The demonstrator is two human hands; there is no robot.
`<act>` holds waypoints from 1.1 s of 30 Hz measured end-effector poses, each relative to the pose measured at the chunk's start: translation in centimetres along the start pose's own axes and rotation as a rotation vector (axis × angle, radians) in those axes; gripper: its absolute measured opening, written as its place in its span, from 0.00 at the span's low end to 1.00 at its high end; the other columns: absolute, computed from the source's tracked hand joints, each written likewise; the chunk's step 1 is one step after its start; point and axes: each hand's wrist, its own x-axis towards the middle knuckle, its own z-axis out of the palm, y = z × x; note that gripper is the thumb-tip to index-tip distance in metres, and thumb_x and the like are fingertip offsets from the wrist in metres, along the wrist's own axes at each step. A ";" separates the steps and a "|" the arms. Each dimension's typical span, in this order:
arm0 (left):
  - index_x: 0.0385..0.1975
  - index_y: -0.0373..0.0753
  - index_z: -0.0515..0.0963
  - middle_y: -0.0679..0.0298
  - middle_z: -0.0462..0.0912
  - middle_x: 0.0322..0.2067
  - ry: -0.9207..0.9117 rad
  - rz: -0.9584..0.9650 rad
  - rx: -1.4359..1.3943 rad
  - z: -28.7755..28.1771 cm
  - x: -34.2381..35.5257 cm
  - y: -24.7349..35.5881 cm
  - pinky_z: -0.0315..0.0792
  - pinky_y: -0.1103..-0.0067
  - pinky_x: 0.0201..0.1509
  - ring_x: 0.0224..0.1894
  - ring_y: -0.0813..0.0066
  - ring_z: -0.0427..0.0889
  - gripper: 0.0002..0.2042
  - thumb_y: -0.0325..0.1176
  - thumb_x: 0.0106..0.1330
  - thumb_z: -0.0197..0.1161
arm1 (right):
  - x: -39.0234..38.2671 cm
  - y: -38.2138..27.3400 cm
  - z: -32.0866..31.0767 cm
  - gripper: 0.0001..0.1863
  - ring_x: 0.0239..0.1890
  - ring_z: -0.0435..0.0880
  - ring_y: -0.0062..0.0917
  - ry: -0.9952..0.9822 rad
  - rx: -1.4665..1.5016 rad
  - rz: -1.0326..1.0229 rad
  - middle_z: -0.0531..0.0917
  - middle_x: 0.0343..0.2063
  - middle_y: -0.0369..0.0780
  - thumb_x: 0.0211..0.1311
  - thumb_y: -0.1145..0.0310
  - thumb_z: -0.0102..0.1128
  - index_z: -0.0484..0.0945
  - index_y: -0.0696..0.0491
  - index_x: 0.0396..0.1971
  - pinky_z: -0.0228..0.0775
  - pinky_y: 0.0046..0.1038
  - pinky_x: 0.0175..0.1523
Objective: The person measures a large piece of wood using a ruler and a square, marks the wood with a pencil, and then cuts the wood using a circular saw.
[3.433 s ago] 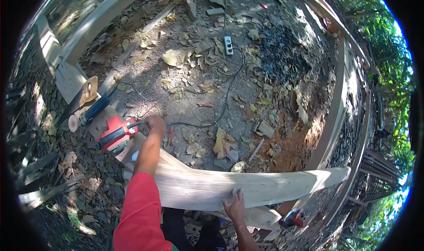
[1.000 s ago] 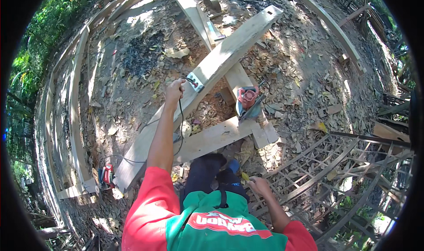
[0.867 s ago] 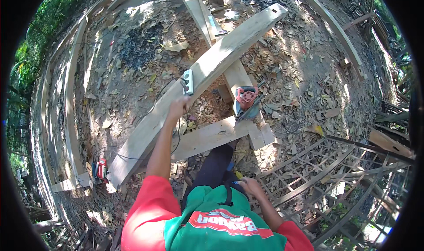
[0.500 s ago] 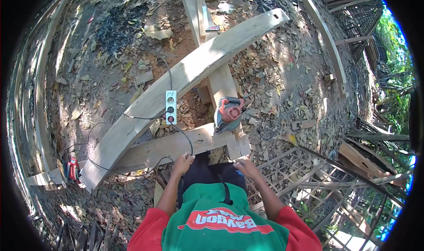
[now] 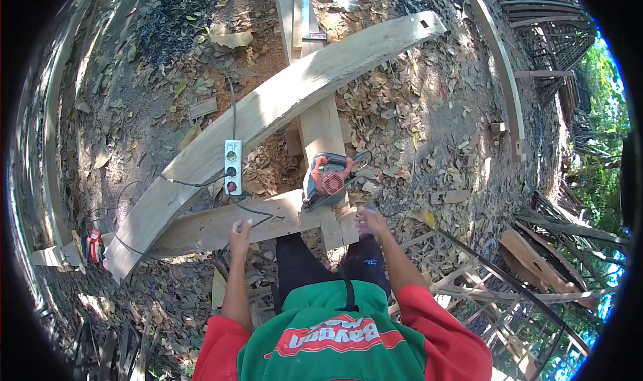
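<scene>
My left hand (image 5: 240,236) is closed in a pinch on a black power cable (image 5: 269,219), which loops over to the white power strip (image 5: 232,168) lying against the curved plank. My right hand (image 5: 372,223) is by the end of the short wood blocks (image 5: 331,229); it is slightly blurred, fingers apart, with nothing visible in it. Between and beyond the hands, a red and grey circular saw (image 5: 328,180) rests on the straight board (image 5: 323,130), its own cord trailing to the right.
A long curved plank (image 5: 281,106) lies diagonally over the boards. A lower board (image 5: 221,228) runs crosswise in front of me. A red tool (image 5: 94,245) sits at the far left. Lattice strips (image 5: 462,274) spread on the right. Dry leaves cover the ground.
My left hand has moved left and slightly forward with the cable. My right hand has moved forward to the wood blocks. The view has shifted, so the saw and power strip appear further left.
</scene>
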 end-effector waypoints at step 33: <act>0.55 0.34 0.74 0.52 0.81 0.49 -0.619 0.306 0.380 50.4 -28.3 35.1 0.72 0.73 0.56 0.52 0.63 0.81 0.27 0.50 0.65 0.62 | 11.1 -1.9 -62.9 0.19 0.21 0.68 0.21 0.251 1.667 -0.706 0.70 0.20 0.32 0.73 0.51 0.47 0.72 0.51 0.30 0.63 0.26 0.28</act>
